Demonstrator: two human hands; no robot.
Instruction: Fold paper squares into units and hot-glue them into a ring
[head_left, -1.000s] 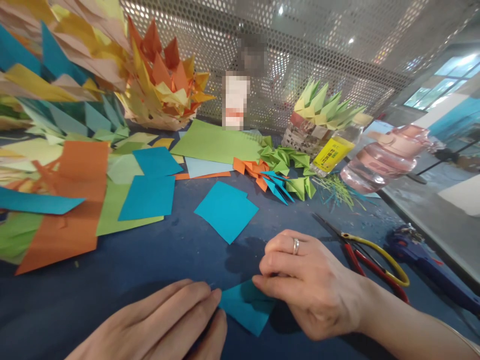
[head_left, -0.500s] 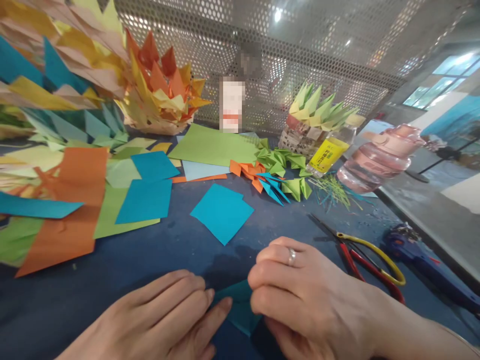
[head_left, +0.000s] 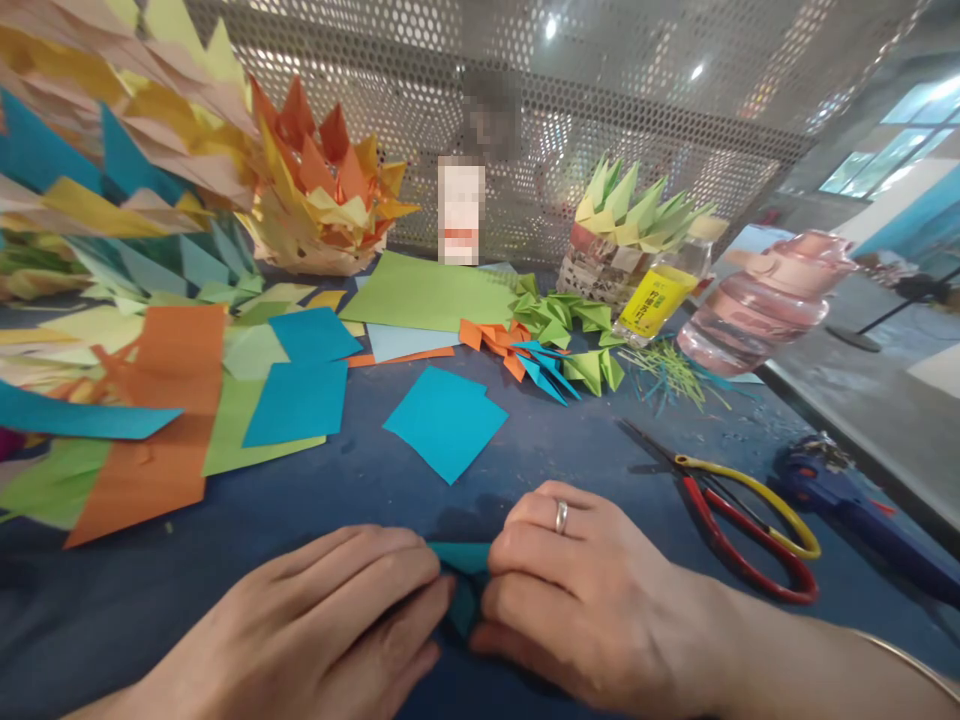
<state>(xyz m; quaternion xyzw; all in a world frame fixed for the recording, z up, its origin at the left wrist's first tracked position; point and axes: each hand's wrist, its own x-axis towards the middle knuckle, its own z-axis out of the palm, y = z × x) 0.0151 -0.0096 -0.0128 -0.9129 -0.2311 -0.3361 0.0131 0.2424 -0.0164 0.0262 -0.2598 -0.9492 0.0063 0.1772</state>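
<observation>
Close in front of me, a blue sheet of paper [head_left: 463, 555], partly folded, lies between my two hands. My left hand [head_left: 352, 610] is closed on its left side, fingers bent. On the other side my right hand [head_left: 577, 590], with a ring on one finger, pinches the paper too. Most of the sheet is hidden beneath the fingers. Just beyond, blue paper squares [head_left: 446, 425] lie overlapped on the dark blue tabletop [head_left: 360, 490].
Scissors [head_left: 742, 520] and a blue glue gun [head_left: 862, 510] lie right. Folded green pieces [head_left: 562, 315], a yellow-labelled bottle [head_left: 660, 290] and a pink bottle [head_left: 757, 300] stand behind. Left are an orange sheet [head_left: 161, 400], more blue squares [head_left: 300, 400] and a spiky paper basket [head_left: 322, 210].
My hands have come closer together over the blue paper, covering more of it. The left hand's extended finger has drawn in. The view has shifted slightly.
</observation>
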